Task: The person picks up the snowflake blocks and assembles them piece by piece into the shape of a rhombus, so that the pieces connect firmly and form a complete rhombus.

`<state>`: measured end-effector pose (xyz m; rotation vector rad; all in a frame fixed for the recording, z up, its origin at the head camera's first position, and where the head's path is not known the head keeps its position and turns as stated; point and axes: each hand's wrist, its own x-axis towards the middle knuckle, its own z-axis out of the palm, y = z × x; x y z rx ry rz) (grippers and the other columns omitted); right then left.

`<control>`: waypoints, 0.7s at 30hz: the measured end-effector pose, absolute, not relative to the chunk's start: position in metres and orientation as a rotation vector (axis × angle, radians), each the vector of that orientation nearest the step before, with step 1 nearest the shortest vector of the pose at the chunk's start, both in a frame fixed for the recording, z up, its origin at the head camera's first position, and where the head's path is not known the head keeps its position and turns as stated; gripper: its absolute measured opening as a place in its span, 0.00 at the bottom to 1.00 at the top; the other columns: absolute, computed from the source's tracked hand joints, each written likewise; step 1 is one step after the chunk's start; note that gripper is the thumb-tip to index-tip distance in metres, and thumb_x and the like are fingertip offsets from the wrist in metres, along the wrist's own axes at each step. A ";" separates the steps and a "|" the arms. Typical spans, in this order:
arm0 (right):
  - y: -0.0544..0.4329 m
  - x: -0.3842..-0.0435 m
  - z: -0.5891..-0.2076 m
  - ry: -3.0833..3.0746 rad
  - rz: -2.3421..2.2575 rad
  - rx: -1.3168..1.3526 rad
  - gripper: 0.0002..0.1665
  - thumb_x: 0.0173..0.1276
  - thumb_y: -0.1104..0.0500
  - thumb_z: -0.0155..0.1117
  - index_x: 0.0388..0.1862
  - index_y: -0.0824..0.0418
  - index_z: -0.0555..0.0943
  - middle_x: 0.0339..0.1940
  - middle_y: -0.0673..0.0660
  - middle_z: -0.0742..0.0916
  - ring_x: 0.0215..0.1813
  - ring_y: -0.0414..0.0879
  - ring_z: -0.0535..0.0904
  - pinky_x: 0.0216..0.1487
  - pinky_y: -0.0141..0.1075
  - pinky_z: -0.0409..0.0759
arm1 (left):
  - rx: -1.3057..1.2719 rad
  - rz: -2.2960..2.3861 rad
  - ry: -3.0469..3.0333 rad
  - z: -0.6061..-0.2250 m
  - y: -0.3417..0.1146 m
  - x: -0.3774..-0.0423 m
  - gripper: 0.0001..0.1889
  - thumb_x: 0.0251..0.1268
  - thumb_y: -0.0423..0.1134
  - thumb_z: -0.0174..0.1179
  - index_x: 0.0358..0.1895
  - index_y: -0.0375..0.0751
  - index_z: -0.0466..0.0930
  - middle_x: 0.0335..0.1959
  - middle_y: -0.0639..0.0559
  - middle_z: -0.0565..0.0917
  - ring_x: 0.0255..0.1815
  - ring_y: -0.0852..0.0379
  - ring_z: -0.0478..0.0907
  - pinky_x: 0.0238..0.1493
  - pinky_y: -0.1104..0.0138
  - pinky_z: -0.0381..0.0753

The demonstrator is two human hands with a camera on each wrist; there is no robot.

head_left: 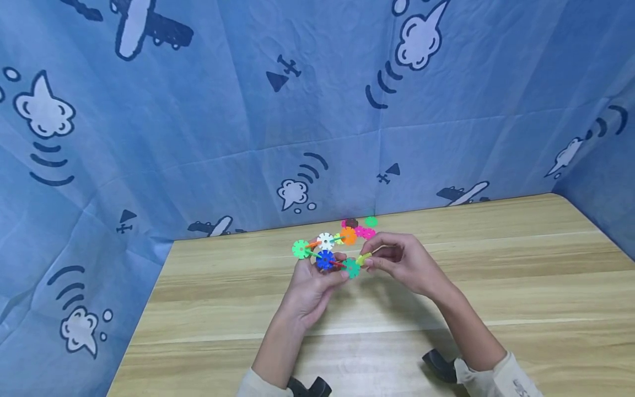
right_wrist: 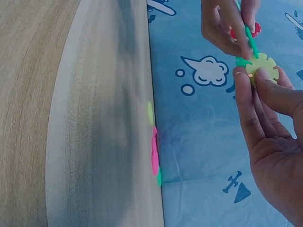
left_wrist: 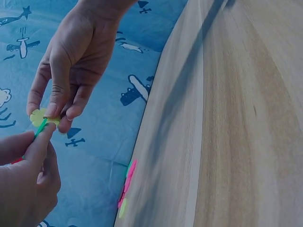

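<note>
My left hand [head_left: 308, 289] grips a linked chain of notched plastic snowflake discs, pinching the teal-green disc [head_left: 351, 268] near its right end. In that chain I make out a blue disc [head_left: 325, 259], a light green disc [head_left: 300, 249], a white disc [head_left: 325, 241] and an orange disc [head_left: 349, 236]; red and orange ones stand edge-on between them. Between thumb and fingers, my right hand [head_left: 404, 262] pinches a yellow disc [right_wrist: 263, 68]. It meets the green disc's edge in both wrist views. How deep their slots sit together is hidden by fingertips.
Loose discs lie at the table's back edge: pink [head_left: 367, 234], dark brown [head_left: 351, 223] and green [head_left: 371, 221]. A blue printed cloth [head_left: 337, 121] rises behind the wooden table [head_left: 208, 309]. Dark wrist mounts [head_left: 439, 366] show near both sleeves.
</note>
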<state>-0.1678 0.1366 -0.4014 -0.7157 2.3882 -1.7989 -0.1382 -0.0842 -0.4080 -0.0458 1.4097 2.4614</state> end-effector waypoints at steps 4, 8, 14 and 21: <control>0.137 -0.168 -0.402 2.413 -1.825 -0.742 0.13 0.62 0.81 0.72 0.44 0.72 0.87 0.40 0.69 0.91 0.37 0.45 0.93 0.42 0.39 0.95 | -0.058 2.441 1.447 -0.408 -0.083 -0.140 0.39 0.65 0.11 0.57 0.75 0.41 0.58 0.47 0.49 0.83 0.49 0.59 0.84 0.56 0.67 0.92; 0.137 -0.168 -0.402 2.444 -1.838 -0.765 0.12 0.63 0.80 0.72 0.43 0.72 0.88 0.38 0.68 0.91 0.35 0.40 0.91 0.41 0.35 0.94 | -0.065 2.426 1.487 -0.409 -0.082 -0.141 0.38 0.66 0.11 0.58 0.74 0.40 0.59 0.45 0.50 0.83 0.46 0.59 0.86 0.54 0.66 0.93; 0.136 -0.168 -0.403 2.460 -1.863 -0.786 0.12 0.62 0.81 0.72 0.43 0.71 0.88 0.38 0.68 0.91 0.34 0.39 0.91 0.41 0.33 0.94 | -0.069 2.431 1.488 -0.407 -0.081 -0.140 0.27 0.66 0.11 0.59 0.65 0.30 0.67 0.44 0.48 0.83 0.45 0.56 0.88 0.61 0.50 0.90; 0.135 -0.167 -0.402 2.430 -1.904 -0.823 0.12 0.62 0.83 0.71 0.41 0.73 0.87 0.37 0.67 0.90 0.35 0.38 0.90 0.41 0.33 0.94 | -0.053 2.413 1.492 -0.407 -0.081 -0.139 0.18 0.65 0.11 0.59 0.54 0.29 0.71 0.43 0.47 0.81 0.43 0.56 0.87 0.57 0.51 0.93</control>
